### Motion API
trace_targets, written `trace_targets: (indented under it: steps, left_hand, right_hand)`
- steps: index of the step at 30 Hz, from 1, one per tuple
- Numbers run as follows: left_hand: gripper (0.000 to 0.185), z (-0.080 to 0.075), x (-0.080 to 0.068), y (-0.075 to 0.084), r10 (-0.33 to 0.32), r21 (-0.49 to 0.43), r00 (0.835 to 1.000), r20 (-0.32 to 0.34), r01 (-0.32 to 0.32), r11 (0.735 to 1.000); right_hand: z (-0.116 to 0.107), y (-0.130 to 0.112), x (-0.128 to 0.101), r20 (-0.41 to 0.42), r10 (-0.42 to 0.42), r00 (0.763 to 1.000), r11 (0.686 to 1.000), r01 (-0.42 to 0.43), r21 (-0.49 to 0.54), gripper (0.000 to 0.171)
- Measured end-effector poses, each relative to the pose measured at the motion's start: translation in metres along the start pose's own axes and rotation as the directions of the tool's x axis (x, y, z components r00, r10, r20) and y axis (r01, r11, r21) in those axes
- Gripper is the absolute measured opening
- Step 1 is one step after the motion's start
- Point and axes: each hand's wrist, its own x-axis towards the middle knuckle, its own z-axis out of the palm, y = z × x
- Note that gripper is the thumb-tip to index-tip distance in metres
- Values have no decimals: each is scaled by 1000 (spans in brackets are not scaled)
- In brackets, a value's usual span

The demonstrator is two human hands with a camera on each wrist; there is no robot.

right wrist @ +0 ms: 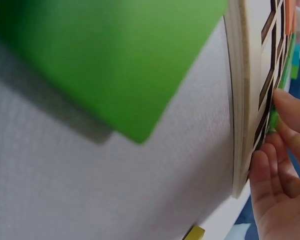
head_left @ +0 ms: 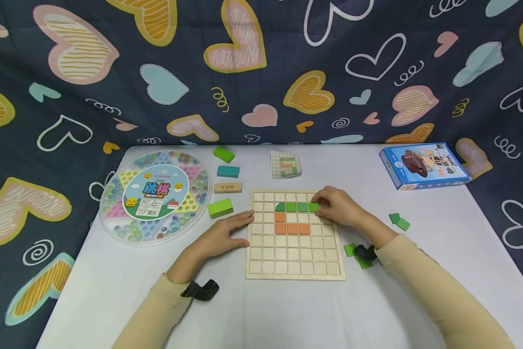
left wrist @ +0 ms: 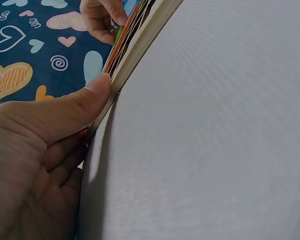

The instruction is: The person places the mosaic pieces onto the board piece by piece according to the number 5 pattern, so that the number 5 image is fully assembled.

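Green square tile [head_left: 314, 207], thin and flat, sits at the right end of the green row on the pale wooden grid board [head_left: 293, 253]; my right hand [head_left: 337, 206] pinches it between thumb and fingers. I take the step in hand to be seating that tile in its cell. The next move likely calls for squaring it to the raised dividers, then a clean release without nudging the neighbouring tile. My left hand [head_left: 226, 232] grips nothing outright: extended fingers and thumb rest against the board's left edge, probably steadying it. Orange square tiles [head_left: 292, 228] lie just below the green row. Outward: white tablecloth [head_left: 294, 315] gives open room in front of the board. Tighter on the left, where a bright green rectangular block [head_left: 220, 208] stands near the left hand. Right side, loose green flat tiles [head_left: 403, 224] lie apart from the board; others sit by the black wrist camera [head_left: 366, 254], so a low forearm sweep could scatter them. Small printed grid card [head_left: 285, 165] lies beyond the far edge.
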Motion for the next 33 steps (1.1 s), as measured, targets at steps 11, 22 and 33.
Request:
trace_targets:
  steps: [11,22,33]
  left_hand:
    - [69,1,1,-1,3,1,1000,5,-3,1000]
    - [69,-2,0,2,4,0,1000,-4,-4,1000]
    - [69,-1,1,0,0,1,1000,-1,0,1000]
  right_hand:
    - [-4,3,-6,24,22,999,998,-23,56,38]
    - [-28,25,-35,-5,109,994,983,-107,150,40]
    - [-37,50,-64,16,212,977,970,-213,114,39]
